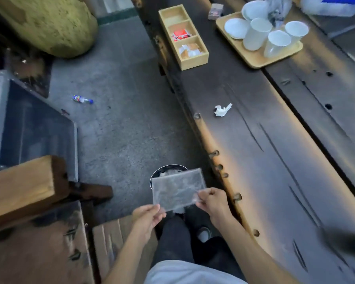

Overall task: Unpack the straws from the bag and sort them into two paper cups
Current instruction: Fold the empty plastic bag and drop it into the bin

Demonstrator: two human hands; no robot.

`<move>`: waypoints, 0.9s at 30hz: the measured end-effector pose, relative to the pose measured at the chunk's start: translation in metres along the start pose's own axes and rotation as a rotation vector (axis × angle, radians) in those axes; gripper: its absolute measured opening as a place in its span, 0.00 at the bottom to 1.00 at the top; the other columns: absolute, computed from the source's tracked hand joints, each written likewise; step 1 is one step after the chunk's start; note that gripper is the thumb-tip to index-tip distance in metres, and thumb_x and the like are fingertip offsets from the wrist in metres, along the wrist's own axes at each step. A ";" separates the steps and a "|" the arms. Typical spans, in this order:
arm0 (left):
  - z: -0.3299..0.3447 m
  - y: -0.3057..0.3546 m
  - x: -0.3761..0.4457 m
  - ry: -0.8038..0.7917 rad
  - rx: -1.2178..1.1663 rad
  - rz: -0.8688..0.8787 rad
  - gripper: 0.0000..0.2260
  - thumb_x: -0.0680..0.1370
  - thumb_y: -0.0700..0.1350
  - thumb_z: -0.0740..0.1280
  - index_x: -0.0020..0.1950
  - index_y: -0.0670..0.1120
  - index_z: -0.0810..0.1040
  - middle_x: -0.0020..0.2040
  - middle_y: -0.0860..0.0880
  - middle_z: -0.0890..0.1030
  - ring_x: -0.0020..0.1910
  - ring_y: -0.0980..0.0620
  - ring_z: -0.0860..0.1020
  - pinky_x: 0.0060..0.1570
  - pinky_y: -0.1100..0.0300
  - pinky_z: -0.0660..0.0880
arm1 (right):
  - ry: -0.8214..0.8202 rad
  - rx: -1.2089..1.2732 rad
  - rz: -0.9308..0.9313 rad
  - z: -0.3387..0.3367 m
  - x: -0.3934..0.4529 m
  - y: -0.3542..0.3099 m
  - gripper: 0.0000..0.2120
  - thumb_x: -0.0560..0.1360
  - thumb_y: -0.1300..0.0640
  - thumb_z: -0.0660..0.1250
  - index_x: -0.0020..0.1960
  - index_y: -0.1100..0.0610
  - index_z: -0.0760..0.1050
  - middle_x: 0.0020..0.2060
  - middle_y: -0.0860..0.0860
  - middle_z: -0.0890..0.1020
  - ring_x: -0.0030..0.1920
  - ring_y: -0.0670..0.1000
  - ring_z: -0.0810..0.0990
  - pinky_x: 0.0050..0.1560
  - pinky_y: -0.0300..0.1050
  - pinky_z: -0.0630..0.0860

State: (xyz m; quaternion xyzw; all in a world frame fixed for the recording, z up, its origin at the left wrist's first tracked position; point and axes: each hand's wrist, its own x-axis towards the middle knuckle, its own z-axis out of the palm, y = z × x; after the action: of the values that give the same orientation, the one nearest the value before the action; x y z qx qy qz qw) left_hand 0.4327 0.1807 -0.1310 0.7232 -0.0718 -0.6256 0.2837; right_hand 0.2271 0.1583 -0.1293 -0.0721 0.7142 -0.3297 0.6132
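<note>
Bag (177,188) hangs flat between left hand (147,219) and right hand (212,201), each pinching a near corner.

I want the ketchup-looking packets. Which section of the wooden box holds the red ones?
The middle section of the wooden box holds the red packets. The near one holds white and tan packets; the far one looks empty.

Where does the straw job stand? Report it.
Done: the clear bag looks flat and empty. In hand: left hand and right hand hold it over the bin. Left: dropping it. The cups are blurred; I cannot confirm straws in them.
</note>
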 end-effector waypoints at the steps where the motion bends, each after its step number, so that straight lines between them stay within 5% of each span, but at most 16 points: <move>1: -0.005 -0.003 0.018 0.019 -0.028 -0.019 0.02 0.76 0.30 0.67 0.45 0.30 0.77 0.29 0.40 0.82 0.23 0.52 0.81 0.26 0.66 0.77 | 0.016 0.009 0.039 0.011 0.015 0.006 0.05 0.78 0.68 0.63 0.43 0.64 0.75 0.44 0.61 0.83 0.45 0.55 0.83 0.33 0.41 0.80; 5: -0.012 -0.017 0.096 0.081 -0.063 -0.086 0.03 0.77 0.30 0.66 0.49 0.29 0.77 0.33 0.36 0.80 0.22 0.52 0.81 0.23 0.67 0.76 | 0.068 0.037 0.137 0.043 0.081 0.031 0.03 0.77 0.71 0.63 0.49 0.66 0.75 0.48 0.65 0.83 0.49 0.60 0.83 0.33 0.41 0.81; 8: -0.008 -0.031 0.152 0.094 -0.102 -0.118 0.04 0.78 0.30 0.65 0.43 0.32 0.75 0.26 0.40 0.81 0.21 0.52 0.80 0.23 0.68 0.76 | 0.113 0.067 0.201 0.060 0.133 0.053 0.05 0.75 0.73 0.65 0.50 0.72 0.76 0.45 0.66 0.83 0.45 0.60 0.84 0.29 0.39 0.81; 14: -0.001 -0.059 0.258 0.131 -0.140 -0.167 0.04 0.79 0.32 0.64 0.44 0.35 0.74 0.22 0.44 0.80 0.20 0.52 0.80 0.21 0.68 0.75 | 0.126 0.072 0.252 0.082 0.232 0.092 0.06 0.72 0.74 0.68 0.40 0.68 0.73 0.37 0.62 0.78 0.34 0.56 0.80 0.25 0.40 0.80; 19: 0.004 -0.083 0.326 0.142 -0.135 -0.184 0.04 0.80 0.34 0.64 0.45 0.35 0.75 0.23 0.44 0.81 0.20 0.52 0.80 0.22 0.67 0.76 | 0.121 0.058 0.229 0.095 0.295 0.117 0.10 0.72 0.73 0.69 0.53 0.72 0.74 0.45 0.64 0.80 0.36 0.57 0.82 0.25 0.40 0.80; 23: -0.001 -0.088 0.344 0.113 -0.183 -0.192 0.09 0.79 0.40 0.67 0.53 0.34 0.75 0.40 0.36 0.81 0.33 0.45 0.83 0.28 0.63 0.81 | 0.024 -0.052 0.253 0.098 0.308 0.119 0.14 0.78 0.66 0.64 0.61 0.71 0.71 0.44 0.66 0.79 0.47 0.63 0.82 0.33 0.46 0.81; 27: -0.014 -0.076 0.312 0.200 -0.137 -0.188 0.10 0.80 0.40 0.66 0.60 0.39 0.74 0.50 0.36 0.78 0.42 0.44 0.80 0.43 0.57 0.82 | -0.008 -0.148 0.253 0.091 0.270 0.099 0.10 0.81 0.61 0.61 0.59 0.66 0.71 0.51 0.64 0.80 0.50 0.62 0.82 0.40 0.48 0.81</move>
State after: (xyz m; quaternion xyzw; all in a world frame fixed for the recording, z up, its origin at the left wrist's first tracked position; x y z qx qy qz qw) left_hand 0.4912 0.1044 -0.4379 0.7643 0.0677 -0.5778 0.2782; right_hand 0.2763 0.0627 -0.4111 -0.0276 0.7375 -0.1958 0.6457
